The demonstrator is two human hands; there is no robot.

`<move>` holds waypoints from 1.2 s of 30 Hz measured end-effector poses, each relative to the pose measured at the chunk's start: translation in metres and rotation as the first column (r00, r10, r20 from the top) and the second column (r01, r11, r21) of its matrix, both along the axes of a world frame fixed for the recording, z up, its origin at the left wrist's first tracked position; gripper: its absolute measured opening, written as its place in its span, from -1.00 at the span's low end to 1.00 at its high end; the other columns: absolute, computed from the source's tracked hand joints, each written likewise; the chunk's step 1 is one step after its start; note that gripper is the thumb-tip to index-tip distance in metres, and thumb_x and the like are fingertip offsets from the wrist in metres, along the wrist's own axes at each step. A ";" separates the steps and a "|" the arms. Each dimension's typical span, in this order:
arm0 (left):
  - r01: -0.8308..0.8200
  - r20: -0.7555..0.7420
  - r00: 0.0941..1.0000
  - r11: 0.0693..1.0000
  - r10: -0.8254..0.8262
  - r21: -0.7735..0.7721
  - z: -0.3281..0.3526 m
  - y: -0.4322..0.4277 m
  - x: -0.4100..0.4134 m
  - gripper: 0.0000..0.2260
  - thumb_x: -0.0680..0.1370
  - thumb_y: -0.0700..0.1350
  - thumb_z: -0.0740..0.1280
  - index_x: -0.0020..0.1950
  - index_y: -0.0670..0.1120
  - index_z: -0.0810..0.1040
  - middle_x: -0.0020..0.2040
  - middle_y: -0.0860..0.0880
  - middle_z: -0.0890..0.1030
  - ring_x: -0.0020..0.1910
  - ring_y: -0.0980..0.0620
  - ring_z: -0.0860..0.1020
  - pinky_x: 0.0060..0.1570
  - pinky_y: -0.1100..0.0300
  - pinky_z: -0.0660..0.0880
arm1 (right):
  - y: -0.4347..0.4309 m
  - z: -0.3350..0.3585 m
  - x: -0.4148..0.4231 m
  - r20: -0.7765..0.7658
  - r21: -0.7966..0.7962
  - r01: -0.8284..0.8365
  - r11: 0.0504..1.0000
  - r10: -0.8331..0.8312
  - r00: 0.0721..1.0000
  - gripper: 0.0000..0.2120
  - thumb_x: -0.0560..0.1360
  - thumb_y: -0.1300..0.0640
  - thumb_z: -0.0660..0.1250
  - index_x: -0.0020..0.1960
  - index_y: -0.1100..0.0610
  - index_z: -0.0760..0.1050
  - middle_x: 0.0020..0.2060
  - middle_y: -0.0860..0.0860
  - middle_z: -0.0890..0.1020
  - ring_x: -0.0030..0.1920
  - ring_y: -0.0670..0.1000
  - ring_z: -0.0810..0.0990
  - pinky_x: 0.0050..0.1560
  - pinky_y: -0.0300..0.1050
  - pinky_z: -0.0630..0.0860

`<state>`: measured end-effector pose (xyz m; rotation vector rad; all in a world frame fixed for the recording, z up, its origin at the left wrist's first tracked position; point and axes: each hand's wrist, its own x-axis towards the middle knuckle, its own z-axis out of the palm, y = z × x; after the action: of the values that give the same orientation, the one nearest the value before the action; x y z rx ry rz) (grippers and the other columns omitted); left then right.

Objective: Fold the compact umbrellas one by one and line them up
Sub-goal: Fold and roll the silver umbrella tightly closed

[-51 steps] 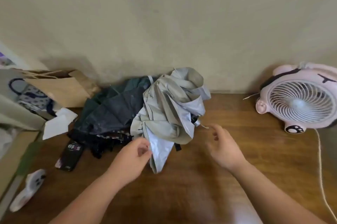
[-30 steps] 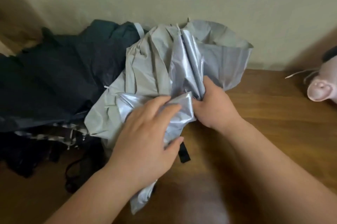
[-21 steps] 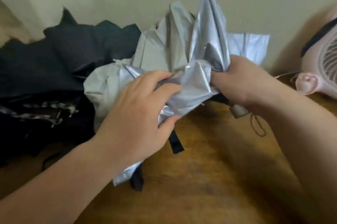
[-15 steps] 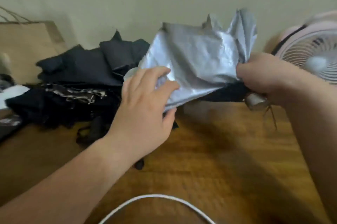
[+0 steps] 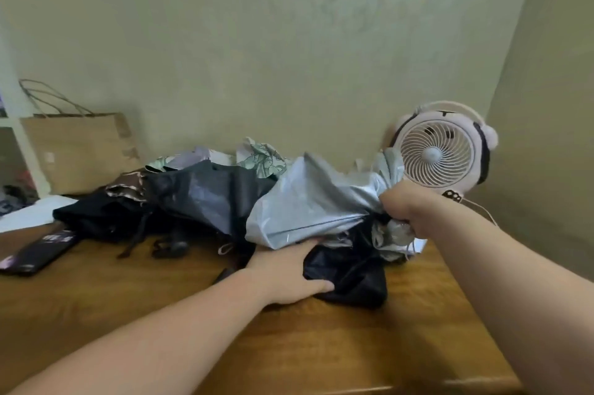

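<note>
Silver compact umbrella (image 5: pixel 308 201): crumpled, slung low over wooden table (image 5: pixel 321 346) between both hands. Right hand (image 5: pixel 405 208): fist clenched round bunched canopy end. Left hand (image 5: pixel 286 272): thumb and fingers clasping black fabric (image 5: pixel 353 279) directly beneath canopy. Dark umbrellas (image 5: pixel 205 195) heaped behind, leftward. Pink desk fan (image 5: pixel 440 153) behind right hand.

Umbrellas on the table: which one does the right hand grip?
The silver umbrella; the right hand grips its bunched fabric. The black umbrella and the floral one lie unheld.
</note>
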<state>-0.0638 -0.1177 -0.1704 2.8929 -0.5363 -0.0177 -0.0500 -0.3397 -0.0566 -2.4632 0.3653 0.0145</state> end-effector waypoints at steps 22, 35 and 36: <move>0.042 -0.167 0.985 0.907 0.032 0.418 0.012 0.019 0.114 -0.26 0.53 0.53 -0.05 0.65 0.30 -0.14 0.68 0.04 -0.25 0.62 -0.28 -0.31 0.47 -0.47 -0.17 | -0.053 0.026 0.081 0.216 0.540 0.091 0.837 -0.242 0.946 -0.82 0.60 0.42 0.10 -0.06 0.30 0.46 -0.32 0.18 0.49 -0.61 0.03 0.50 -0.68 -0.26 0.36; -0.012 -0.093 0.996 0.999 0.008 -0.049 0.022 -0.017 0.112 -0.31 0.51 0.42 0.29 0.57 0.18 0.30 0.60 0.07 0.24 0.60 -0.07 0.16 0.55 -0.21 0.08 | -0.024 0.032 0.029 0.300 0.207 0.103 0.973 -0.163 0.940 -0.87 0.55 0.23 0.19 0.06 0.23 0.44 -0.24 0.20 0.54 -0.58 0.08 0.50 -0.60 -0.21 0.39; -0.044 -0.158 0.987 0.987 0.020 -0.151 0.028 -0.011 0.099 -0.31 0.49 0.46 0.28 0.56 0.21 0.32 0.56 0.13 0.30 0.55 -0.01 0.26 0.50 -0.03 0.22 | -0.012 0.015 0.028 0.284 0.123 0.079 0.989 -0.111 0.952 -0.74 0.52 0.11 0.25 0.16 0.19 0.44 -0.14 0.21 0.61 -0.38 0.15 0.62 -0.46 -0.17 0.49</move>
<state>0.0347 -0.1290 -0.1424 2.7194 -0.4418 -0.1875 -0.0222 -0.3521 -0.0417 -2.2923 0.3438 -0.3555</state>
